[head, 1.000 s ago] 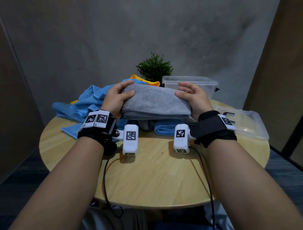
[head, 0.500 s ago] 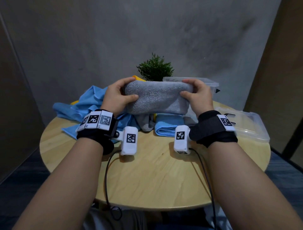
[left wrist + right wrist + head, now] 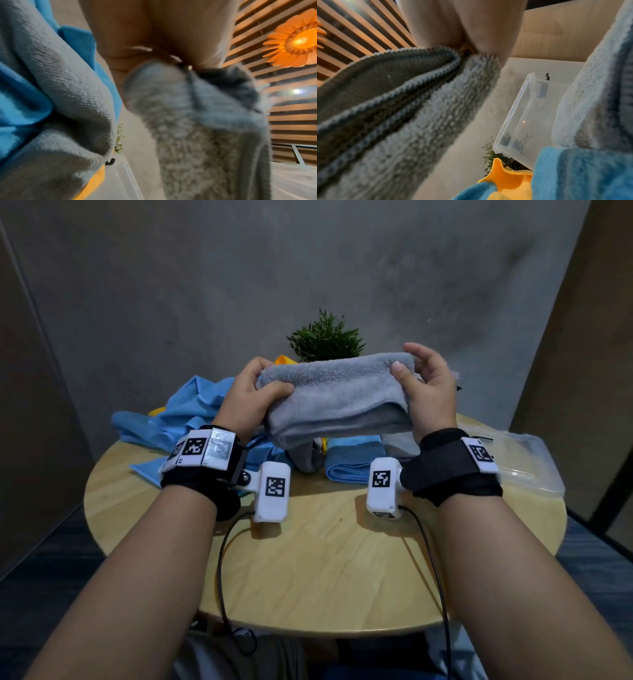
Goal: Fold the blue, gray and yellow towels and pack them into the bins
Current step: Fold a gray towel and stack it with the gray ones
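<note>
Head view: folded gray towel (image 3: 334, 397) is gripped endwise between left hand (image 3: 247, 400) and right hand (image 3: 430, 393), clear bin (image 3: 527, 115) lying beyond them.

Clear bin (image 3: 454, 376) is almost totally hidden behind the folded gray towel (image 3: 337, 398) and right hand (image 3: 430, 392). Yellow towel (image 3: 284, 360) only peeks out; left wrist view's pretty blurry.
</note>
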Demonstrator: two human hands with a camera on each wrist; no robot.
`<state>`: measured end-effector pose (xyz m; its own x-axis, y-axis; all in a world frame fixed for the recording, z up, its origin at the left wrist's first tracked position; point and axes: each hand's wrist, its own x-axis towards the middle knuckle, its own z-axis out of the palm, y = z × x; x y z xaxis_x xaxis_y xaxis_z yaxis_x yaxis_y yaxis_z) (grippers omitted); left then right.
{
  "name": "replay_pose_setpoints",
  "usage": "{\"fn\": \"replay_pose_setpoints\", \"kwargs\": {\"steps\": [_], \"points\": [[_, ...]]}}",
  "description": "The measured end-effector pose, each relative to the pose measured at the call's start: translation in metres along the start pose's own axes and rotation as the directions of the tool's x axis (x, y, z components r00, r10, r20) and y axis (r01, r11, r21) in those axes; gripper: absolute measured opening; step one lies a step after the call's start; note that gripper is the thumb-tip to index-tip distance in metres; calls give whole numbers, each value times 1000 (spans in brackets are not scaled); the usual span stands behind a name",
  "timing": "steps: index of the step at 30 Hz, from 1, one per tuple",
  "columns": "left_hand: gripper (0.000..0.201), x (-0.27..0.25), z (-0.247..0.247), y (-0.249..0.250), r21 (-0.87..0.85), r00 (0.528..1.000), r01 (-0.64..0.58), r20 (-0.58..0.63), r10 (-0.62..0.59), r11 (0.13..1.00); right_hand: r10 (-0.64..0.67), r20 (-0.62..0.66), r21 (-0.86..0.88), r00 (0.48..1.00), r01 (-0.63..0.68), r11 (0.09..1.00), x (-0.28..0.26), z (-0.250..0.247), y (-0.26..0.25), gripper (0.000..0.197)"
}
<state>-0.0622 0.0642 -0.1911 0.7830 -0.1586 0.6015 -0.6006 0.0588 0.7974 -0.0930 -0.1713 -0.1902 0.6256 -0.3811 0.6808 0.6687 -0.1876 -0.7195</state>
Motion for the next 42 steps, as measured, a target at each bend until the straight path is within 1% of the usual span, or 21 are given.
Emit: {"fn": "replay_pose_setpoints", "kwargs": {"steps": [3, 6, 8, 9, 10, 13, 14, 15, 16, 19, 21, 23, 24, 26, 28, 30, 32, 34, 36, 39, 42], "points": [[23, 1, 0, -3, 12, 1000, 13, -5, -13, 1000, 34, -4, -68, 999, -35, 997, 2, -2, 8, 22], [23, 3, -3, -7, -37, 999, 12, -36, -13, 999, 116, 97, -121, 988, -104, 987, 1, -1, 12, 25], [23, 3, -5, -9, -83, 998, 32, -42, -36, 996, 221, 181, -131, 959, -199, 971, -1, 0, 9, 37], [24, 3, -5, -9, -97, 998, 46, -44, -50, 994, 282, 239, -148, 929, -253, 956, -2, -1, 8, 47], [23, 3, -4, -8, -107, 997, 56, -48, -62, 993, 353, 315, -167, 881, -315, 934, -5, -2, 7, 60], [19, 3, -6, -8, -123, 995, 89, -31, -93, 988, 555, 509, -218, 658, -526, 822, -11, -3, 5, 90], [18, 3, -8, -8, -117, 994, 111, -11, -113, 987, 590, 533, -233, 607, -565, 791, -12, -4, 4, 95], [19, 3, -9, -8, -103, 991, 133, 8, -133, 986, 607, 531, -246, 592, -577, 779, -13, -4, 3, 98], [21, 2, -10, -9, -87, 989, 146, 15, -146, 985, 607, 512, -244, 608, -574, 781, -13, -4, 0, 100], [35, 1, -8, -10, -96, 986, 145, -63, -152, 985, 546, 362, -57, 755, -567, 822, -9, -5, -2, 96], [44, 3, -7, -11, -163, 978, 164, -105, -182, 973, 505, 287, -10, 814, -525, 851, -7, -5, 0, 85], [48, 4, -6, -13, -198, 972, 214, -60, -229, 957, 484, 251, -131, 838, -466, 875, -5, -4, 5, 63], [44, 4, -6, -15, -188, 971, 233, -3, -238, 954, 484, 232, -178, 844, -453, 874, -5, -3, 8, 56], [29, 4, -7, -18, -150, 967, 243, 120, -226, 958, 498, 185, -218, 847, -458, 862, -4, -3, 13, 53], [25, 3, -8, -19, -132, 959, 242, 183, -216, 961, 491, 138, -254, 860, -448, 857, -3, -2, 18, 52], [24, 3, -4, -16, -168, 971, 209, 149, -185, 963, 475, 74, -325, 877, -429, 843, -2, -2, 23, 50], [24, 1, 4, -12, -216, 990, 124, 93, -106, 968, 450, 21, -397, 893, -406, 823, -2, -1, 24, 48], [25, -2, 13, -6, -216, 995, 55, 96, -35, 975, 457, -6, -406, 889, -420, 811, -2, 1, 22, 37], [26, -4, 17, -4, -217, 992, 29, 122, -3, 976, 518, -5, -331, 855, -490, 806, -4, 3, 23, 21], [21, -7, 20, -2, -250, 990, 23, 143, 14, 968, 630, 27, -51, 776, -629, 776, -9, 9, 21, 12], [19, -9, 29, -1, -240, 991, 51, 136, -18, 969, 657, 159, 232, 737, -675, 701, -11, 14, 13, 26]]}}
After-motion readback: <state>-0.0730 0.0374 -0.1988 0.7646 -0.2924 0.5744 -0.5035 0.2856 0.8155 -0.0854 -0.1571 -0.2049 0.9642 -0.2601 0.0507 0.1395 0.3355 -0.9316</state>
